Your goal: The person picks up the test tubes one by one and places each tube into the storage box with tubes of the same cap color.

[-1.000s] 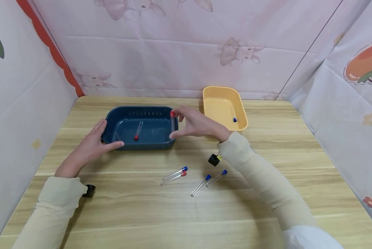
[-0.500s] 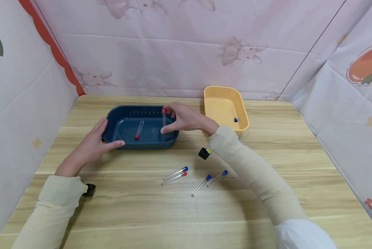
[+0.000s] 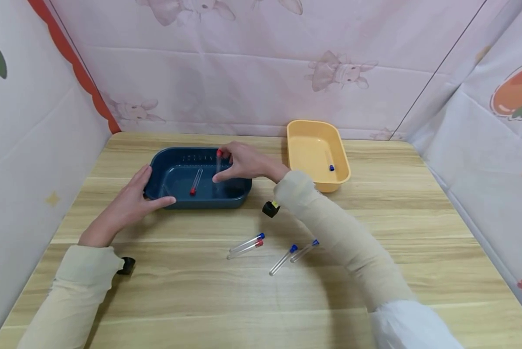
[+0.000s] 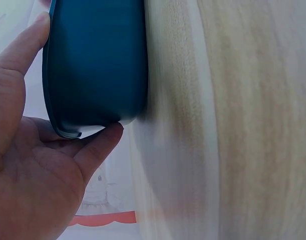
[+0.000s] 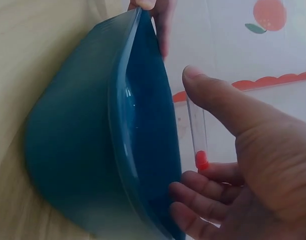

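My left hand (image 3: 127,201) holds the left end of a dark blue plastic basin (image 3: 204,203), thumb at the near rim and fingers at the end wall. The left wrist view shows thumb and fingertips touching the basin (image 4: 97,60). Over the basin's right part, my right hand (image 3: 247,162) pinches a clear test tube (image 3: 218,165) lengthwise between thumb and fingers. Its red cap (image 5: 202,160) is at the fingers and its other end at the thumb (image 5: 218,97). Inside the basin lies another red-capped test tube (image 3: 196,182).
A yellow basin (image 3: 310,185) stands at the back right, holding a blue-capped tube (image 3: 331,167). On the wooden table (image 3: 191,295) nearer me lie a red-capped tube (image 3: 245,250) and three blue-capped ones, including one (image 3: 282,261) towards the right. Patterned cloth walls (image 3: 226,87) surround the table.
My right hand has moved left with the red-capped test tube, from the basin's right rim to over its inside. The left hand has stayed at the basin's left end.
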